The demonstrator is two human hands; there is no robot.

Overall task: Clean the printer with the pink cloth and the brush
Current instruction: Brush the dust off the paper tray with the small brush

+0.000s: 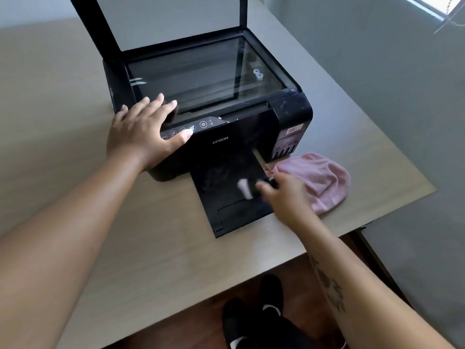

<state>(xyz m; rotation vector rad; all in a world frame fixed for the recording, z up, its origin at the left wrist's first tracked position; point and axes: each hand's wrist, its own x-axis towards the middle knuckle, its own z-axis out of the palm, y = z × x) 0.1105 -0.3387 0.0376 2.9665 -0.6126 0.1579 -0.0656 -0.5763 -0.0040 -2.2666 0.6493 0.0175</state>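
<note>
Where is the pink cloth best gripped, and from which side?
Pinch the pink cloth at its raised middle fold, from above and the right: it lies bunched on the table, with the printer and right hand crowding its left edge.

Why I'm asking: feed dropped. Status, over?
Left hand flat on printer. Right hand grips brush over tray. Cloth idle beside tray. Nothing blocking.
</note>
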